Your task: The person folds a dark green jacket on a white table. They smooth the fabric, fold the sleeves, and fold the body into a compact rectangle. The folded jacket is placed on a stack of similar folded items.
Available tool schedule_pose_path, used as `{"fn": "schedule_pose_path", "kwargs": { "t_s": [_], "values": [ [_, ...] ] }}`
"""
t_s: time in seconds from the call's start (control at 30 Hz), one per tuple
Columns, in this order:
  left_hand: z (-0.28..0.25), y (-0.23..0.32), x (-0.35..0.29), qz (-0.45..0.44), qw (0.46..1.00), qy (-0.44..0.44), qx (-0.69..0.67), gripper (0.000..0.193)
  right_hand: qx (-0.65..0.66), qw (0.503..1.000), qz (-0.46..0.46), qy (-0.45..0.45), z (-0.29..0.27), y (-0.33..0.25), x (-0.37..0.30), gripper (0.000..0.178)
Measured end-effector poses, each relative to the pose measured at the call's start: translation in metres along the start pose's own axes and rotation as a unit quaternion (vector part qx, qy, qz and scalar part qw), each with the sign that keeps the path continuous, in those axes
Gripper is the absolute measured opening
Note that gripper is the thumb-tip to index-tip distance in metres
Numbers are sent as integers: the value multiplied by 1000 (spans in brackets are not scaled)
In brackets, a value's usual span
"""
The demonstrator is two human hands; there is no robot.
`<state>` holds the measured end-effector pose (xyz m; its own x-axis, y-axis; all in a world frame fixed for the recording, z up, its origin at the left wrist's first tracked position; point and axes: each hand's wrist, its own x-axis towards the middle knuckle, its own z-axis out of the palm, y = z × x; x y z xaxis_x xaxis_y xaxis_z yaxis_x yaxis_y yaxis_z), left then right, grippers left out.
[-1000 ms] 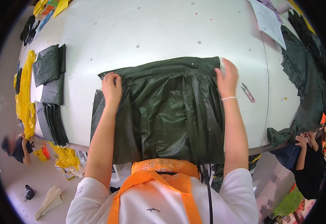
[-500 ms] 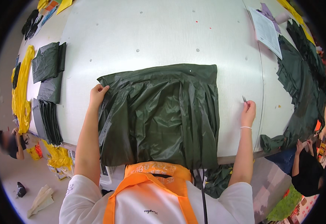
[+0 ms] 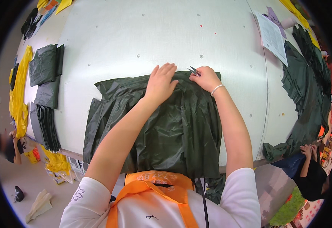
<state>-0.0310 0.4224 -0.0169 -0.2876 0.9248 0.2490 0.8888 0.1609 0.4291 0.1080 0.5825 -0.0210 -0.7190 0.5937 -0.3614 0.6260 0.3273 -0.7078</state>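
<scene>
Head view: your table (image 3: 109,38) stretches beneath the dark green sheet (image 3: 162,133); over the sheet's far edge your left hand (image 3: 161,83) spreads open, gripping nothing, perhaps flattening it; your right hand (image 3: 207,79) closely pinches snips (image 3: 193,70), presumably for control.

Fabric (image 3: 162,136) lies on the table (image 3: 109,41) between piles (image 3: 43,65)

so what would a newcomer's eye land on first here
Probably the dark green sheet on the pale table, with the left hand over its top edge and the right hand holding snips. Then the orange apron below, and the yellow strip at far left.
</scene>
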Motion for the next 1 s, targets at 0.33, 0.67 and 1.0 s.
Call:
{"fn": "schedule_pose_path", "kwargs": {
  "t_s": [0.33,0.67,1.0],
  "values": [
    [31,-1,-5,-1,999,-6,-42,38,-54,985,-134,93,24,36,-1,21],
    [24,16,31,-124,981,-143,47,48,81,996,-44,-5,9,22,-5,15],
    [33,7,27,-144,980,-139,-8,46,236,970,-4,51,17,32,3,12]
  ]
}}
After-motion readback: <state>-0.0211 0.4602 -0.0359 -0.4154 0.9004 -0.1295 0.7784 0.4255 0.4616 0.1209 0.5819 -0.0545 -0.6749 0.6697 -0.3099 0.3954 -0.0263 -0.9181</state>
